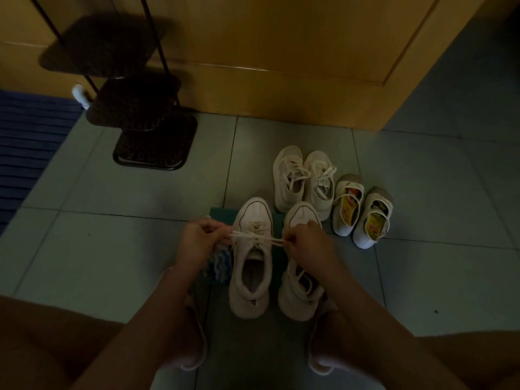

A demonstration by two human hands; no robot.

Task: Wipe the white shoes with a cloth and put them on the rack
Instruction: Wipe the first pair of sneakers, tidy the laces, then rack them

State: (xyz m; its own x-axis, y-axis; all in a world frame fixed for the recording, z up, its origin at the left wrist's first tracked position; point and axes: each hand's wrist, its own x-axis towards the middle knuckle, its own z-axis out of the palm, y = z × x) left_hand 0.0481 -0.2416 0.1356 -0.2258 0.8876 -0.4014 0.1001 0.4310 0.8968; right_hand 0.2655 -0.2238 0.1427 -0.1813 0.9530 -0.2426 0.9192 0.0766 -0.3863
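Note:
A white lace-up shoe (251, 266) stands on the tiled floor right in front of me, toe pointing away. Its mate (301, 282) stands just to its right, partly hidden by my right arm. My left hand (197, 243) pinches the laces (254, 238) on the shoe's left side, and my right hand (305, 243) pinches them on the right, so the laces run taut between both hands. A blue and white striped cloth (219, 267) lies on the floor under my left wrist. The dark tiered shoe rack (146, 119) stands at the far left.
A second pair of white sneakers (302, 181) sits beyond the first, with small strap shoes (360, 211) to their right. A green mat (222, 216) lies under the near shoes. A wooden door (281, 52) closes the far side, and a blue striped rug (28, 142) lies at left.

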